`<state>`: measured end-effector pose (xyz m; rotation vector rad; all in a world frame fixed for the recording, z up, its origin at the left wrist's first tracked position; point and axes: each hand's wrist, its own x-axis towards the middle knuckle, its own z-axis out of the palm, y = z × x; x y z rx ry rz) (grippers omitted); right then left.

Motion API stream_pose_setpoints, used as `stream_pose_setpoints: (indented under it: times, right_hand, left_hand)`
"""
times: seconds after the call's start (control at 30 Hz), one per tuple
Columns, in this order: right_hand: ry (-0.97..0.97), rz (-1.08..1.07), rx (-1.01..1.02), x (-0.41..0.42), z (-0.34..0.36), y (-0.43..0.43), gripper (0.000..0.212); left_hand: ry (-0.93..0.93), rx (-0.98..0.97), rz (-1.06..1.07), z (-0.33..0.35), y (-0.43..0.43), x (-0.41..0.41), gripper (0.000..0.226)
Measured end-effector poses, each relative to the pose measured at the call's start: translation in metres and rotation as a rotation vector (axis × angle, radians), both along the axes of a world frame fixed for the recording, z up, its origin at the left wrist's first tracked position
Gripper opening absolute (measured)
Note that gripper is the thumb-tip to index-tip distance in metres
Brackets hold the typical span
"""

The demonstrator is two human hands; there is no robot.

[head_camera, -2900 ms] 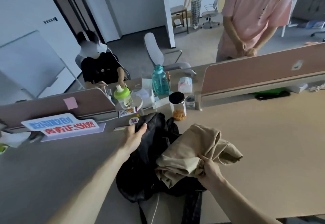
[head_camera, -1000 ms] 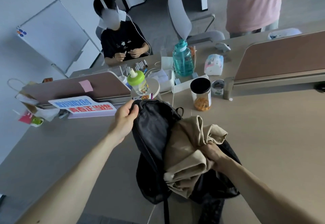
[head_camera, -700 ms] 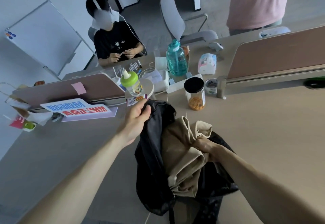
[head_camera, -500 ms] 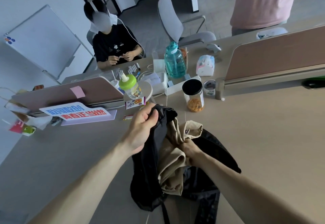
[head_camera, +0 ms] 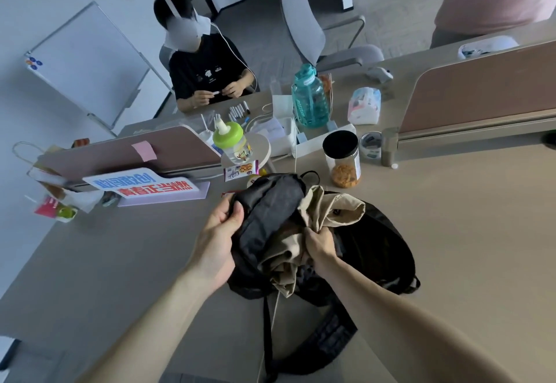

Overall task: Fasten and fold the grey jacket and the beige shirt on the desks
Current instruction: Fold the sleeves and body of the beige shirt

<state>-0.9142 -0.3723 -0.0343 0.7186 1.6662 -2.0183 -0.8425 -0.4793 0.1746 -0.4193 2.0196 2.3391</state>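
Note:
A black backpack (head_camera: pixel 376 250) lies on the desk (head_camera: pixel 451 232) in front of me, its mouth held open. My left hand (head_camera: pixel 222 226) grips the bag's upper flap (head_camera: pixel 270 202) at its left edge. My right hand (head_camera: pixel 320 244) grips the bunched beige shirt (head_camera: pixel 334 208), which sits partly inside the bag's opening. The shirt's lower folds (head_camera: pixel 282 271) stick out toward me. No grey jacket is in sight.
Behind the bag stand a jar (head_camera: pixel 343 158) with a black lid, a green-capped bottle (head_camera: pixel 231 145), a teal water jug (head_camera: pixel 310 97) and a tissue pack (head_camera: pixel 364 106). Desk dividers (head_camera: pixel 481 91) run across the back. One person sits opposite; another stands at top right.
The beige shirt has gone from lying on top of the backpack to sitting deeper in its opening. My right hand moved inward with it. My left hand shifted along the flap.

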Motion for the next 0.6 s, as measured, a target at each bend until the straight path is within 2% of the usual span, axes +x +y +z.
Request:
stream_pose_setpoints:
  times: [0.07,0.1,0.13,0.23,0.27,0.33,0.43,0.47,0.57,0.6]
  right_hand:
    - [-0.021,0.041,-0.251,0.018,0.009,0.004,0.066]
    - [0.009,0.107,-0.289,0.028,0.008,0.004,0.072]
    - [0.062,0.165,-0.266,0.040,0.007,0.004,0.080]
    - [0.226,0.253,0.052,0.058,-0.004,-0.009,0.132]
    - [0.270,0.282,0.134,0.058,-0.004,-0.014,0.141]
    - [0.380,0.349,0.334,0.050,-0.001,-0.027,0.133]
    - [0.532,0.450,0.631,0.036,0.009,-0.040,0.101]
    - [0.510,0.479,0.637,0.030,0.010,-0.044,0.095]
    - [0.319,0.483,0.489,0.014,0.008,-0.050,0.085]
    - [0.310,0.465,0.435,0.011,0.008,-0.048,0.082]
  left_hand:
    - [0.005,-0.068,0.019,-0.004,-0.008,-0.008,0.024]
    - [0.002,-0.083,0.019,-0.007,-0.010,-0.010,0.024]
    - [-0.001,-0.092,0.013,-0.010,-0.011,-0.011,0.024]
    - [-0.022,-0.096,-0.021,-0.018,-0.005,-0.009,0.022]
    - [-0.031,-0.092,-0.026,-0.020,-0.003,-0.008,0.022]
    - [-0.051,-0.064,-0.035,-0.021,0.001,-0.006,0.026]
    - [-0.058,-0.001,-0.066,-0.016,0.003,0.002,0.025]
    - [-0.055,0.025,-0.071,-0.013,0.003,0.004,0.025]
    - [-0.032,0.088,-0.062,-0.003,-0.006,0.008,0.030]
    - [-0.023,0.089,-0.052,0.000,-0.010,0.008,0.030]
